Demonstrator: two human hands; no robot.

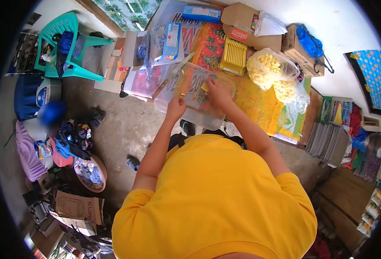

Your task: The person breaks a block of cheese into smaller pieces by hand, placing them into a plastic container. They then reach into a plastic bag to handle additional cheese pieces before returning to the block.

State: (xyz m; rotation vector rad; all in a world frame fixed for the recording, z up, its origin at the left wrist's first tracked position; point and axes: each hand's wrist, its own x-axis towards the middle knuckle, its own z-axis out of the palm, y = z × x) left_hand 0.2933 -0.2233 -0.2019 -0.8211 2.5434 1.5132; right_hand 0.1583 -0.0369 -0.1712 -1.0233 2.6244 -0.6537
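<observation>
Both hands are over a clear plastic tub point(216, 121) at the table's near edge. My left hand point(176, 108) is closed above its left part, with a small yellow piece point(183, 94) at the fingertips. My right hand point(218, 93) pinches another small yellow piece point(205, 86) above the right part. What the pieces are is too small to tell. Beyond the right hand stands a yellow ribbed tray point(233, 56). Clear plastic bags of yellow pieces point(266, 67) lie to its right.
Blue-and-white packs point(171, 39) and an open carton point(135, 49) are on the table's left side. A cardboard box point(246, 21) stands at the back. A green plastic chair point(63, 47) is at far left, and a basket of clothes point(102, 166) sits on the floor.
</observation>
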